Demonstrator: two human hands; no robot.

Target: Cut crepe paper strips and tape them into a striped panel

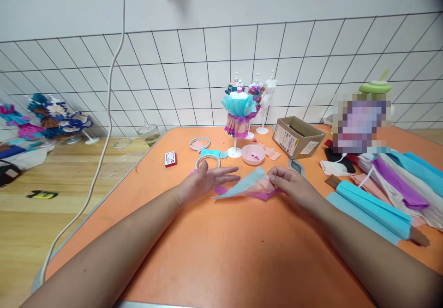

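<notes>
My left hand (pixel 204 181) lies on the orange table (pixel 221 252) with fingers stretched out, holding nothing, its fingertips near a stack of crepe paper pieces (pixel 247 185) in light blue, pink and purple. My right hand (pixel 289 183) pinches the right end of that paper stack against the table. Just beyond my left hand lies a roll of tape (pixel 208 161). Behind the paper stand a small mannequin in a teal and pink paper dress (pixel 238 114) and a pink bowl (pixel 253 154) with small bits in it.
A cardboard box (pixel 297 136), bare white mannequins (pixel 268 95) and a second tape roll (pixel 200 143) sit further back. Folded crepe paper sheets (pixel 380 206) lie at right, a small red box (pixel 170 159) at left. A white cable (pixel 110 95) hangs left. Paper flowers (pixel 51 116) rest on the wooden desk.
</notes>
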